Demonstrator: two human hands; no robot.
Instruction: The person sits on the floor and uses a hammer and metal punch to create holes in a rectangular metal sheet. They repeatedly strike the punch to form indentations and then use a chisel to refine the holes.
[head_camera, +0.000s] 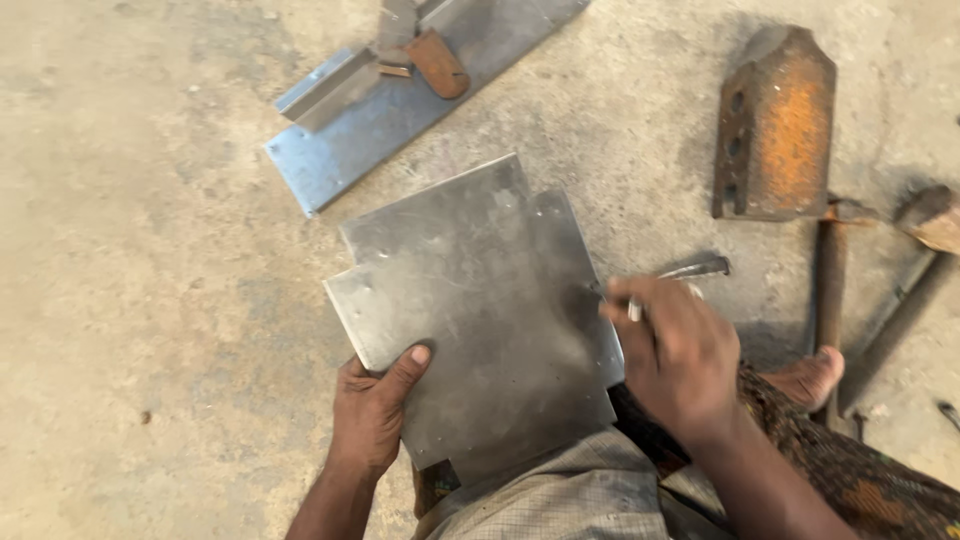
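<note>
Left hand (372, 412) grips the lower left edge of a flat grey cross-shaped sheet-metal plate (480, 320), thumb laid on top of the plate, other fingers curled under it and hidden. Right hand (675, 355) is closed around a thin grey metal tool (690, 270), fingers bunched tight over it; the tool's shiny shaft sticks out past the knuckles to the right, its tip end sits at the plate's right edge, exact contact point hidden by the fingers. The plate rests over the person's lap, bottom edge overlapping a pale checked cloth (580, 495), upper part tilted out over the dusty concrete floor (150, 250). Small holes dot the plate along its right and left edges. Patterned brown fabric (850, 480) covers the leg on the right, with a bare foot (812, 378) just beyond the right hand. Further out on the floor: a long folded grey sheet-metal strip (350, 130) at the top, with a small rusty brown metal piece (437, 62) lying on it; a rusty orange steel block with three holes in its side (775, 125) upper right; below it a dark rusty hammer-like handle (828, 290) and another dark bar (900, 320) running to the right edge, well apart from the plate.
</note>
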